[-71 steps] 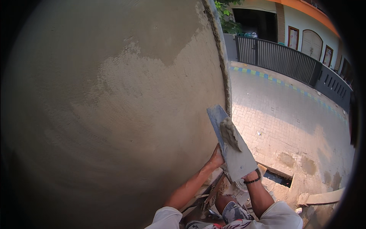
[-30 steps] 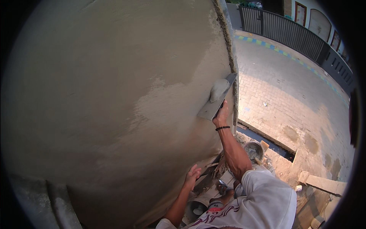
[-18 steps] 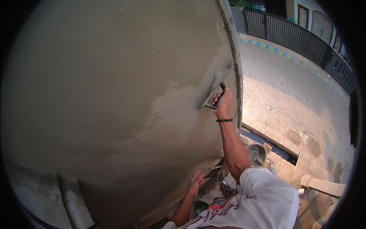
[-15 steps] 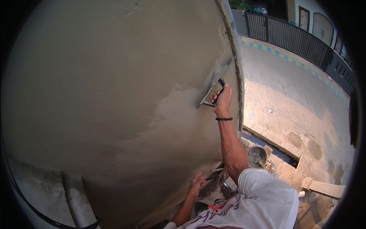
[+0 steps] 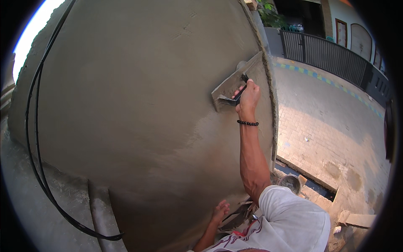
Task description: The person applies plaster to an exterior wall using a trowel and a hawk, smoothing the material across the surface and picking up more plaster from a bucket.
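Observation:
My right hand (image 5: 248, 100) is wrapped round the dark handle of a plastering trowel (image 5: 233, 81). The trowel's flat, plaster-smeared blade lies at a slant by the right edge of a grey plastered wall (image 5: 126, 101). A smooth, damp sheen covers most of the plaster, with a lighter, rougher patch below the trowel. Lower down, my left hand (image 5: 219, 211) is held close to the wall with its fingers loosely apart and nothing in them. Whether it touches the plaster I cannot tell.
Black cables (image 5: 32, 126) hang in a loop at the left. A bucket (image 5: 289, 183) of grey mix stands low on the right, beside an open drain (image 5: 312, 181). Beyond lie a paved street (image 5: 323, 126) and a dark metal fence (image 5: 323, 52).
The trowel has tilted, so more of its blade face shows, and its position is slightly higher. My view has shifted left, bringing more of the cables and the wall's far-left edge into sight.

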The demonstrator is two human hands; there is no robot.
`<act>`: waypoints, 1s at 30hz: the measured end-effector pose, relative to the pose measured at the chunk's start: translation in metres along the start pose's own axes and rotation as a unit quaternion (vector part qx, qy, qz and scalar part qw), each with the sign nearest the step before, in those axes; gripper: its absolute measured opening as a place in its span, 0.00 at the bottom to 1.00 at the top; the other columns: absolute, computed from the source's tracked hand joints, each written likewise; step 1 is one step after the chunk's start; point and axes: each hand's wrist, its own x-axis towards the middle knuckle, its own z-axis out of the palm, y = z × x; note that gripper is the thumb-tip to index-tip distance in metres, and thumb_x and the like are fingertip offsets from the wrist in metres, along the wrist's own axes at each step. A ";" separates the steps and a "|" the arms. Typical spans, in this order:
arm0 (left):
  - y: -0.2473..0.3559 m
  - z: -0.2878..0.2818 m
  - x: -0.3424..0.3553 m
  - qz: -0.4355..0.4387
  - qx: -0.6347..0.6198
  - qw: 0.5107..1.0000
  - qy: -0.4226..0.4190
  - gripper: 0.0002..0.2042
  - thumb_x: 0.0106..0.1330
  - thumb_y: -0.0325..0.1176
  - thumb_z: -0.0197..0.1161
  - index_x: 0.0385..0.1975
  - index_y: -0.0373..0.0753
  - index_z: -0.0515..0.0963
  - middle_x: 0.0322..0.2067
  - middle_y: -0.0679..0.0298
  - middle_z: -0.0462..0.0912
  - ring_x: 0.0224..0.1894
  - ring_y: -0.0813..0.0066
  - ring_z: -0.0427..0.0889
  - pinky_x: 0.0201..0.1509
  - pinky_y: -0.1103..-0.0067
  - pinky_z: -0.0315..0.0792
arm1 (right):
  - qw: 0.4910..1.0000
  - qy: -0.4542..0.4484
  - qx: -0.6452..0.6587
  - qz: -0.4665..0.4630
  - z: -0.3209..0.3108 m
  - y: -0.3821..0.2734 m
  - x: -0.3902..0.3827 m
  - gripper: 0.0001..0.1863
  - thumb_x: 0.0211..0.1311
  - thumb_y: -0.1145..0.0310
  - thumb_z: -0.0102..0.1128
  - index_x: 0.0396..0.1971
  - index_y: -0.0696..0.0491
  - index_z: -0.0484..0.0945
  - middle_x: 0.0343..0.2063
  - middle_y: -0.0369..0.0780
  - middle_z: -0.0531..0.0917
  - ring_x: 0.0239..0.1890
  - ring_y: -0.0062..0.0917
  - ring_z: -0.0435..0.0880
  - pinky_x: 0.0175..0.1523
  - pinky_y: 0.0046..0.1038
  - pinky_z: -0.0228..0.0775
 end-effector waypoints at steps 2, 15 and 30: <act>0.006 -0.002 -0.003 0.007 0.000 1.000 -0.001 0.24 0.69 0.32 0.55 0.65 0.38 0.62 0.50 0.63 0.78 0.42 0.79 0.78 0.44 0.82 0.72 | 0.999 -0.015 0.024 -0.021 0.018 -0.007 0.002 0.12 0.69 0.62 0.47 0.38 0.57 0.63 0.19 0.38 0.70 0.11 0.22 0.71 0.13 0.26 0.64; -0.004 -0.005 0.003 0.004 -0.014 1.000 0.010 0.25 0.69 0.35 0.56 0.65 0.38 0.62 0.50 0.63 0.79 0.41 0.79 0.77 0.43 0.82 0.72 | 0.989 -0.088 0.038 -0.113 0.127 -0.051 -0.017 0.10 0.67 0.66 0.48 0.37 0.59 0.65 0.19 0.38 0.71 0.11 0.22 0.72 0.15 0.24 0.65; -0.029 -0.011 -0.003 -0.056 -0.043 0.995 0.071 0.24 0.68 0.33 0.56 0.64 0.40 0.64 0.46 0.64 0.81 0.37 0.78 0.79 0.39 0.81 0.75 | 0.939 -0.248 -0.050 -0.231 0.194 -0.083 -0.042 0.10 0.66 0.67 0.52 0.34 0.60 0.70 0.18 0.36 0.73 0.12 0.19 0.72 0.16 0.23 0.66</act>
